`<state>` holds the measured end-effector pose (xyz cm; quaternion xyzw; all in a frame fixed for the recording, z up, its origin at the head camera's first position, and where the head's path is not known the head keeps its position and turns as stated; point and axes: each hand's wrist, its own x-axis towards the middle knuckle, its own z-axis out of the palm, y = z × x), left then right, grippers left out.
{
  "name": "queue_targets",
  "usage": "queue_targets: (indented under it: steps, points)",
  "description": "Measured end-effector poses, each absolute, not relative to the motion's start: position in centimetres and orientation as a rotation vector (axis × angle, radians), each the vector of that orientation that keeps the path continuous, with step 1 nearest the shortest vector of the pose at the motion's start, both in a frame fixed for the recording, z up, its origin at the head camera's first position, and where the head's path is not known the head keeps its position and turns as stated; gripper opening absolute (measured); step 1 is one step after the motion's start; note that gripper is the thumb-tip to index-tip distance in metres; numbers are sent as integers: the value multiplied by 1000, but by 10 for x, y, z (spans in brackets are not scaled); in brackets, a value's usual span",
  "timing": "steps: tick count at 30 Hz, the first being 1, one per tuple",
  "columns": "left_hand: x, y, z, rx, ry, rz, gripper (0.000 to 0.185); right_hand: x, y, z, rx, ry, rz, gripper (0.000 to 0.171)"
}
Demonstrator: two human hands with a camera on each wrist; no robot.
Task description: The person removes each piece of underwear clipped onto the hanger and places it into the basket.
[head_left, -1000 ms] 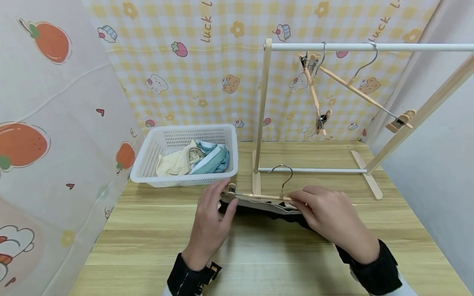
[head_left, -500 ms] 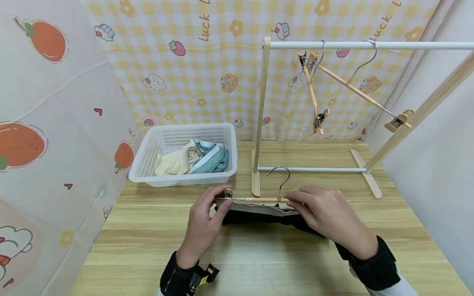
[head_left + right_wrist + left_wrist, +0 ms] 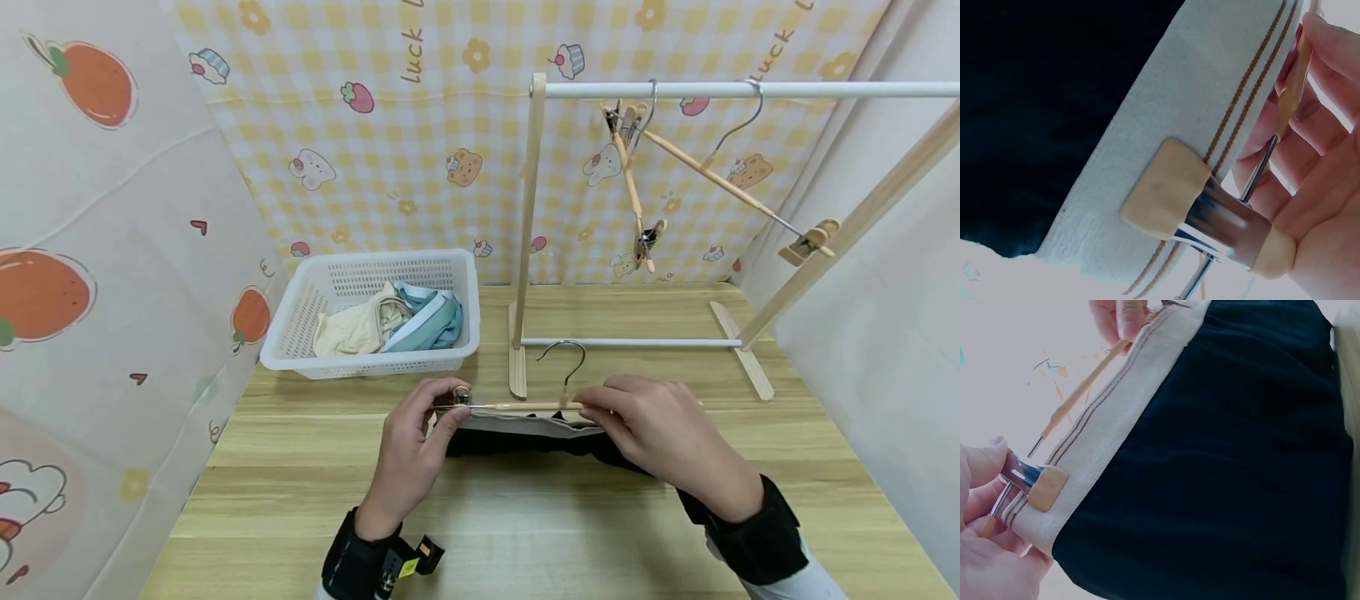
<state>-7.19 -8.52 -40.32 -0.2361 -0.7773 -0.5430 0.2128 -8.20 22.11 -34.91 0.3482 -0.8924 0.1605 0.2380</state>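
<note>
Crosswise on the bench (image 3: pixel 525 517), the hanger (image 3: pixel 517 406) is pinched at its left clip by the left hand (image 3: pixel 408 454); its bar is gripped by the right hand (image 3: pixel 667 437) over the dark garment (image 3: pixel 525 439).

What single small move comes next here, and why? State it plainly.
Probably let the left hand release its clip: its pad already sits on the waistband, as the right clip does. Then lift the hanger by its hook toward the rail.
</note>
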Motion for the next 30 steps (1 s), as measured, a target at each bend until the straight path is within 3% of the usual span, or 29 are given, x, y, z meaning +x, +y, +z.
queue_targets:
  steps: [22, 30]
  points:
    - [-76, -88, -407, -685, -1977, -1743, 18, -84, 216, -351, 993, -2473, 453, 14]
    - [-76, -84, -411, -642, -1993, -1801, 27, -84, 216, -351, 959, -2516, 461, 12]
